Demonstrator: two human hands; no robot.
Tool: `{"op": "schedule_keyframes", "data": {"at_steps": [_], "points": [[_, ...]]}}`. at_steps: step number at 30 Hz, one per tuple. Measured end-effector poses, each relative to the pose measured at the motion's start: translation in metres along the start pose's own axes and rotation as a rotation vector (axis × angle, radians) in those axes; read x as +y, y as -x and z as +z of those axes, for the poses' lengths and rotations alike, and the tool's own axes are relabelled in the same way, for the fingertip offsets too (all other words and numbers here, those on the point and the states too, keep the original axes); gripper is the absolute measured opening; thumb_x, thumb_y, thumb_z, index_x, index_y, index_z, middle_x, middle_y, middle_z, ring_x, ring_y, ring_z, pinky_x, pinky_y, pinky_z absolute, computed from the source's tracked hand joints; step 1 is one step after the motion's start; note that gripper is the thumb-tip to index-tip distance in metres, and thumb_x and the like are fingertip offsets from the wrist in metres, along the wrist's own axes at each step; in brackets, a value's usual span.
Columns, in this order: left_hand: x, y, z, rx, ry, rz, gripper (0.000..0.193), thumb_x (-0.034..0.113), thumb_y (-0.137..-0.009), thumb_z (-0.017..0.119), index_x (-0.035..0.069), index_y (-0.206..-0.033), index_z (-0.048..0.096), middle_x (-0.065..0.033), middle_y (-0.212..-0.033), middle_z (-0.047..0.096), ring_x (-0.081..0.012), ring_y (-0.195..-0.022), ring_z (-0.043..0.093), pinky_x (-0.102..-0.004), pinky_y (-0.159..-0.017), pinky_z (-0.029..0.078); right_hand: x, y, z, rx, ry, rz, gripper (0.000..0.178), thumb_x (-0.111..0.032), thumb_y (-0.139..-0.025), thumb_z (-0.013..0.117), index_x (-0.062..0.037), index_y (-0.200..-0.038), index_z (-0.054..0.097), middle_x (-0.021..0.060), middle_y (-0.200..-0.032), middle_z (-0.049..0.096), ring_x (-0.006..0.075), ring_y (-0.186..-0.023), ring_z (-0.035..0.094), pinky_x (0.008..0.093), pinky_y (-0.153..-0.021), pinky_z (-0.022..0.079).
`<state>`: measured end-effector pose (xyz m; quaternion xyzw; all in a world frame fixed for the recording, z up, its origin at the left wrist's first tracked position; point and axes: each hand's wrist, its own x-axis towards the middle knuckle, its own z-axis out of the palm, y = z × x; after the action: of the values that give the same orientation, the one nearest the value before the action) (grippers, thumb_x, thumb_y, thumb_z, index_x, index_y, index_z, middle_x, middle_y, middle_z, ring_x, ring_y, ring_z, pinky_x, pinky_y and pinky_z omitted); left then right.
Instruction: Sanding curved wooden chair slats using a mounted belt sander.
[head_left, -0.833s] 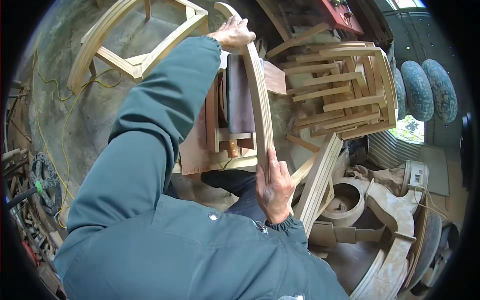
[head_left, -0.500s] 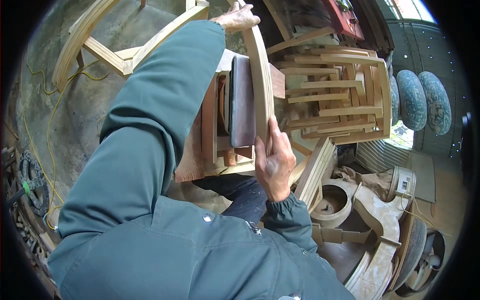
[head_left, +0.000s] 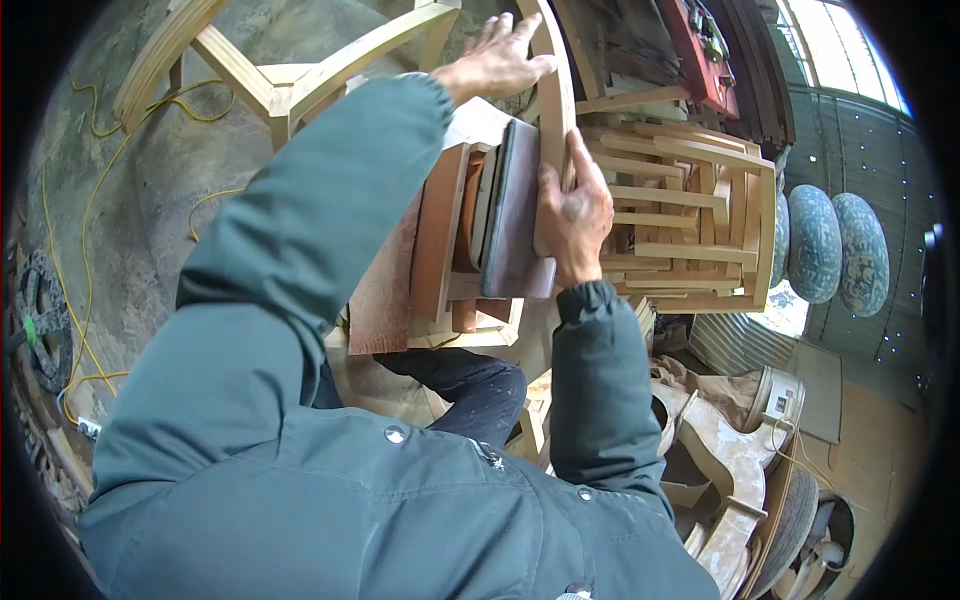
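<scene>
A curved, pale wooden piece [head_left: 553,95] stands on edge along the right side of a flat grey-purple band [head_left: 514,210] that looks like a sanding belt. My right hand [head_left: 577,218] grips the near part of this curved piece, fingers on its right side and thumb toward the band. Farther off, my left hand [head_left: 497,62] has its fingers spread, with the thumb close to the left face of the wood; whether it touches cannot be made out. The band sits beside reddish-brown boards [head_left: 437,235] on a wooden stand. The wood's far end runs toward the top edge of the view.
A pale wooden frame [head_left: 370,52] stands at far left. Slatted frames [head_left: 690,215] are stacked to the right, near blue-grey rounded rolls [head_left: 813,243]. A large cast machine body [head_left: 735,450] stands at lower right. A yellow cord [head_left: 90,210] crosses the floor at left.
The curved piece and my right hand have moved farther away from me along the band. My left hand has loosened from the wood's far part and spread its fingers.
</scene>
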<state>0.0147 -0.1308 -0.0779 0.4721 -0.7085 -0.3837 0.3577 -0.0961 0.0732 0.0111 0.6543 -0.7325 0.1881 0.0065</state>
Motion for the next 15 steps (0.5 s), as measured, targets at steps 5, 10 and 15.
{"op": "schedule_keyframes", "data": {"at_steps": [5,10,15], "points": [[-0.036,0.105,-0.046,0.306,0.299,0.028,0.087,0.039,-0.094,0.069,-0.003,-0.160,0.030,-0.0370,-0.158,0.034,-0.0459,-0.150,0.035,-0.0503,-0.125,0.030,-0.003,-0.040,0.015,0.002,-0.018,0.024,0.059,-0.026,-0.090,0.069,-0.0153,-0.148,0.060,0.0192,-0.130,0.070,0.0370,-0.117,0.069,0.0447,-0.100,0.053],[-0.039,0.128,-0.058,0.415,0.215,0.088,0.074,0.031,-0.094,0.072,-0.001,-0.152,0.041,-0.0317,-0.144,0.049,-0.0441,-0.137,0.049,-0.0481,-0.119,0.039,-0.006,-0.065,0.019,0.008,-0.069,0.096,0.058,-0.026,-0.088,0.068,-0.0162,-0.145,0.063,0.0199,-0.128,0.072,0.0364,-0.115,0.070,0.0444,-0.100,0.054],[-0.025,0.145,-0.053,0.451,0.193,0.124,0.070,0.027,-0.092,0.072,0.000,-0.150,0.044,-0.0315,-0.145,0.048,-0.0447,-0.138,0.048,-0.0485,-0.119,0.038,-0.009,-0.043,0.011,-0.003,0.024,0.097,0.056,-0.025,-0.092,0.067,-0.0161,-0.147,0.061,0.0191,-0.131,0.069,0.0370,-0.117,0.069,0.0463,-0.100,0.054]]}}
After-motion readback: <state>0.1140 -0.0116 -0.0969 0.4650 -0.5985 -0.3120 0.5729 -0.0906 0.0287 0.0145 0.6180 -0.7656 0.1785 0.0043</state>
